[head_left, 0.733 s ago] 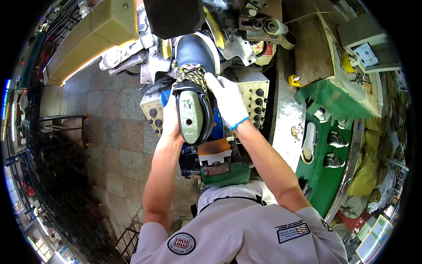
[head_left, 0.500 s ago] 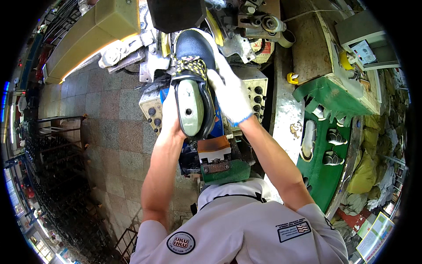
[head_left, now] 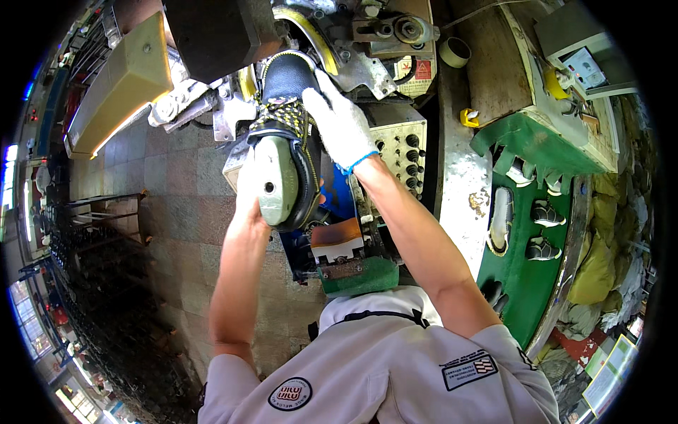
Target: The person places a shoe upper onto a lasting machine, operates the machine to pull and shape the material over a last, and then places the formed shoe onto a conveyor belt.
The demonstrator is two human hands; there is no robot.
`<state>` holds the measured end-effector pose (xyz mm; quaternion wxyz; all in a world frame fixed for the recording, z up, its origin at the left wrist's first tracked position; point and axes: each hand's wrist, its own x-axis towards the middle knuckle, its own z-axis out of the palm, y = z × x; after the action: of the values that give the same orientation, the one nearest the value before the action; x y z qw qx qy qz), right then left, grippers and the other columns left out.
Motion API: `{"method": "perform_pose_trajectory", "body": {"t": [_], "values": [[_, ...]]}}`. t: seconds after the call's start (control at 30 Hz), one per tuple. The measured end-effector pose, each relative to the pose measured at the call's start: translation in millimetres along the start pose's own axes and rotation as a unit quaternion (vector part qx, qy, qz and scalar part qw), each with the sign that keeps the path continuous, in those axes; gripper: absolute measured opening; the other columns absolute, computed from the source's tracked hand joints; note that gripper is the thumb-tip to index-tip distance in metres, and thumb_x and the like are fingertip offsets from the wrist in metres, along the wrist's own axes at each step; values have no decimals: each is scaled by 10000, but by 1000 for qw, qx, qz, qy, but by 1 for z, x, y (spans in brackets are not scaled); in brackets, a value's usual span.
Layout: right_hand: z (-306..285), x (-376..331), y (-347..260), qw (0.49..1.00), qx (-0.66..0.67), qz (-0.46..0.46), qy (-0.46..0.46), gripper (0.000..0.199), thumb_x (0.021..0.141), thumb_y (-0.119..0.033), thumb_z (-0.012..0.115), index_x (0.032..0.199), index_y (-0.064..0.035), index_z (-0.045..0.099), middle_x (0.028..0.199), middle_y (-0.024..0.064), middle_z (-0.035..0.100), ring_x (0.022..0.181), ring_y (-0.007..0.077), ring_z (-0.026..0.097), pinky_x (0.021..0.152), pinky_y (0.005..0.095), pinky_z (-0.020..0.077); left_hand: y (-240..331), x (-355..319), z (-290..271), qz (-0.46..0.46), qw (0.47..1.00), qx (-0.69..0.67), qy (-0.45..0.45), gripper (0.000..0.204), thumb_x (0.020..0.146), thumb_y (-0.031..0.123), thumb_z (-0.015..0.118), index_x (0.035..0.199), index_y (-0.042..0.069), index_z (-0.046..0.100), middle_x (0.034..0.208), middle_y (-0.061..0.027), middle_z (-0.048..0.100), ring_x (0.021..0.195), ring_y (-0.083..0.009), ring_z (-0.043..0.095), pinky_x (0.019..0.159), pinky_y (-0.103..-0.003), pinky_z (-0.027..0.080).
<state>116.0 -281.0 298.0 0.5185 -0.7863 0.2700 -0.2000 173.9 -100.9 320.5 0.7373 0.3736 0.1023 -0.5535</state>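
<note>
A dark blue shoe upper (head_left: pixel 286 81) with yellow-patterned lacing sits on a pale green last (head_left: pixel 277 185), its toe pointing into a grey metal machine (head_left: pixel 332 28) ahead of me. My left hand (head_left: pixel 247 187), bare, grips the heel end of the last from the left. My right hand (head_left: pixel 339 120), in a white knit glove with a blue cuff, lies along the right side of the shoe near the toe. The toe tip is hidden in the machine's jaws.
A beige control panel with black knobs (head_left: pixel 399 145) sits right of the shoe. A green rack (head_left: pixel 537 212) at right holds several dark shoes. A tape roll (head_left: pixel 455 51) rests on the metal bench. Tiled floor (head_left: pixel 176 205) and dark racks lie left.
Both hands have pushed the shoe on its last forward, deeper into the machine. The right hand stays on the shoe's side.
</note>
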Motion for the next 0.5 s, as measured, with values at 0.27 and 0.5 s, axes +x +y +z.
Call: {"method": "perform_pose_trajectory", "body": {"t": [0.27, 0.5], "values": [[20, -28, 29, 971, 237, 27, -1, 673, 1039, -458, 468, 1589, -122, 273, 1231, 287, 643, 1098, 337, 650, 937, 387, 484, -32, 21, 0, 99, 991, -10, 85, 634, 1035, 602, 372, 1263, 57, 599, 1046, -163, 701, 824, -311, 717, 687, -507, 635], [21, -41, 16, 967, 246, 56, 27, 562, 1055, -331, 500, 1525, -41, 393, 1351, 224, 605, 1164, 252, 604, 1018, 342, 447, -34, 22, 0, 135, 985, -21, 110, 525, 1065, 511, 409, 1260, 68, 610, 1090, -124, 699, 911, -247, 699, 806, -395, 601]]}}
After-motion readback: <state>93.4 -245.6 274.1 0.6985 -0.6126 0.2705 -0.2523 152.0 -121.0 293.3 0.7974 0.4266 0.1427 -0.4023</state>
